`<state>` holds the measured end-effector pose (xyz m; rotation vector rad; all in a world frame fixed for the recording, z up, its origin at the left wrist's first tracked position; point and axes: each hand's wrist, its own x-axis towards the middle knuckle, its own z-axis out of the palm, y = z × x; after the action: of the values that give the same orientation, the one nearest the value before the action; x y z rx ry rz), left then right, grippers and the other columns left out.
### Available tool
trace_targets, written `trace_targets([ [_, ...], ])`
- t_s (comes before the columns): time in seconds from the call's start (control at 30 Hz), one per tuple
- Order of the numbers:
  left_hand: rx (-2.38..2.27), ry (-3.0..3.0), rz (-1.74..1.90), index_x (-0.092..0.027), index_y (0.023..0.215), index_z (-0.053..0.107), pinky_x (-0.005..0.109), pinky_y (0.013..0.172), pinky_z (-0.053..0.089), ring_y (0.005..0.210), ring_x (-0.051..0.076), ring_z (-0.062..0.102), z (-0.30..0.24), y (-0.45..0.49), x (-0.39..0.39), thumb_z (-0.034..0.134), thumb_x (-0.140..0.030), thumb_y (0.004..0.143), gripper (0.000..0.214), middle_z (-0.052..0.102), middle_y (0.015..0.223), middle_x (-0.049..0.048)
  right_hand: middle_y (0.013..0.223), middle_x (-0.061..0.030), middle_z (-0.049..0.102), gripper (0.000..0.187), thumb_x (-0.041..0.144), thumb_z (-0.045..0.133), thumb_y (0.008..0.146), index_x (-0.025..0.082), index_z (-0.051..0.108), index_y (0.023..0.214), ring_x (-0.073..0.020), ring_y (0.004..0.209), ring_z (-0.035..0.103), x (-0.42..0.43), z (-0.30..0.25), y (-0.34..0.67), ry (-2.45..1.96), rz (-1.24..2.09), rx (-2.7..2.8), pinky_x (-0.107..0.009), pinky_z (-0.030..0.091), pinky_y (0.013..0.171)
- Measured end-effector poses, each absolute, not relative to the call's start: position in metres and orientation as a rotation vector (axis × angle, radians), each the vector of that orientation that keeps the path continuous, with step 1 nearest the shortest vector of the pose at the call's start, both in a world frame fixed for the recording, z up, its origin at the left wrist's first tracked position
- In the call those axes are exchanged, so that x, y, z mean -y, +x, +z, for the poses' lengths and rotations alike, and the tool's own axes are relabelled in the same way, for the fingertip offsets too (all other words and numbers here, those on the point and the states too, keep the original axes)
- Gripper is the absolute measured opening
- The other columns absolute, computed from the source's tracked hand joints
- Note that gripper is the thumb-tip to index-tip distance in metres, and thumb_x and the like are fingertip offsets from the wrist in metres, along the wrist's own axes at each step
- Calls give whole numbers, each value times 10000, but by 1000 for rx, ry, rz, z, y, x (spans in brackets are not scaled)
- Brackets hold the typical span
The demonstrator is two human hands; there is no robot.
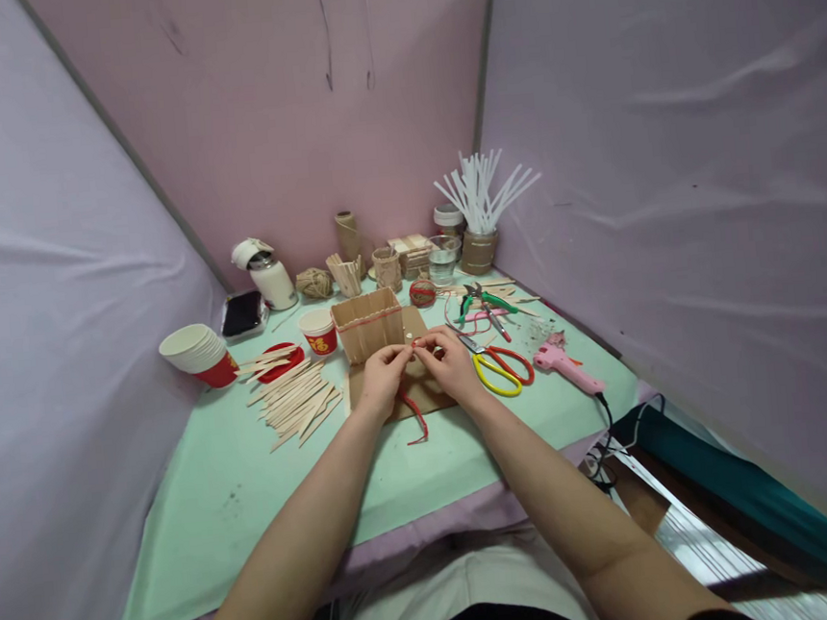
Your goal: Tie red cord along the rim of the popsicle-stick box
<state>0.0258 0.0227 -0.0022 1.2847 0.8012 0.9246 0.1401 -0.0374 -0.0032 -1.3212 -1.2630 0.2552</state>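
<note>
My left hand and my right hand meet fingertip to fingertip above a brown cardboard sheet. Both are closed in a pinch on a thin red cord, whose braided-looking tail hangs down below them onto the green table. The short piece between the fingertips is mostly hidden. Just behind my left hand stands a box made of wooden craft sticks, with a red line round its upper part. Scissors with one yellow and one red handle lie right beside my right hand.
Loose craft sticks, a red-and-white paper cup and stacked cups are on the left. Green-handled pliers and a pink glue gun with a trailing cable lie right. Jars, twine and white sticks line the back.
</note>
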Motion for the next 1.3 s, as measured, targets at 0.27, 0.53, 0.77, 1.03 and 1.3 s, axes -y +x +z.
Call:
trace_targets([
  [0.27, -678, 933, 678, -111, 674, 586, 157, 383, 207, 465, 31, 369, 3, 23, -26, 678, -221, 638, 148, 489, 584, -16, 885, -43, 529, 103, 248, 500, 813, 194, 565, 754, -147, 815, 528, 37, -3, 140, -1282, 295, 1337, -265, 449, 670],
  [0.53, -615, 754, 571, -102, 680, 562, 132, 367, 205, 458, 18, 347, 4, 22, -28, 643, -159, 667, 100, 464, 593, -17, 924, -54, 531, 104, 252, 492, 820, 194, 568, 780, -150, 817, 524, 39, -2, 139, -1280, 274, 1385, -274, 450, 681],
  [0.77, -779, 1269, 920, -127, 740, 648, 182, 474, 282, 507, 52, 384, -1, 26, -21, 681, -355, 648, 248, 534, 597, -21, 895, -40, 534, 132, 323, 587, 774, 192, 601, 781, -125, 700, 529, 39, -1, 140, -1313, 303, 1259, -264, 458, 624],
  [1.03, -824, 1493, 992, -145, 757, 678, 236, 703, 405, 729, 134, 552, 1, 22, -22, 626, -326, 690, 200, 660, 769, 39, 873, -33, 537, 118, 310, 605, 757, 192, 613, 749, -135, 729, 547, 38, -1, 140, -1304, 344, 1196, -272, 465, 647],
  [1.3, -855, 1464, 974, -138, 669, 652, 212, 585, 368, 621, 102, 496, 5, 21, -21, 647, -293, 664, 156, 614, 672, 19, 832, -37, 543, 129, 282, 525, 803, 197, 574, 719, -162, 826, 529, 38, -2, 141, -1270, 361, 1288, -296, 444, 734],
])
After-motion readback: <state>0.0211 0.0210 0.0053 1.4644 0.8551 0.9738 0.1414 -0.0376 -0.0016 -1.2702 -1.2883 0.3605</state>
